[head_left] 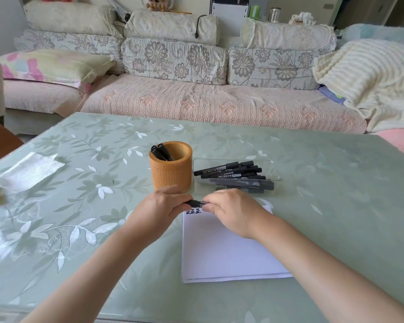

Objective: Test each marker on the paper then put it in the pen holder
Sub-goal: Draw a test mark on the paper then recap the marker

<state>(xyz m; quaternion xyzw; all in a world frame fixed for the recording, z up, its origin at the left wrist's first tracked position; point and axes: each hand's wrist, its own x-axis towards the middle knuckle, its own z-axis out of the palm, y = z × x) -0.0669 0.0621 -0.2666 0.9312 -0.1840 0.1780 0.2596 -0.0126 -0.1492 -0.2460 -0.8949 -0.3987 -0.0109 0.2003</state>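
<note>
The marker in use is in the mid of the frame. It lies sideways, held up just over the top edge of the paper. The left hand has its grip curled round one end & the right hand pinches the other end, so both grips are closed on this one marker. Fingers hide the cap, so it can't be told if it is coming off or going on.

Black test marks show at the top of the paper, under the hands, so some testing is done. The rest of the sheet is blank.

Just above the hands, the pen holder has approx two black markers in it; those look done. To its right, a clear tray holds a pile of markers, prob. all left to test.

So the job looks early on, w/ most left to do. All of it sits on the green flowery surface.
</note>
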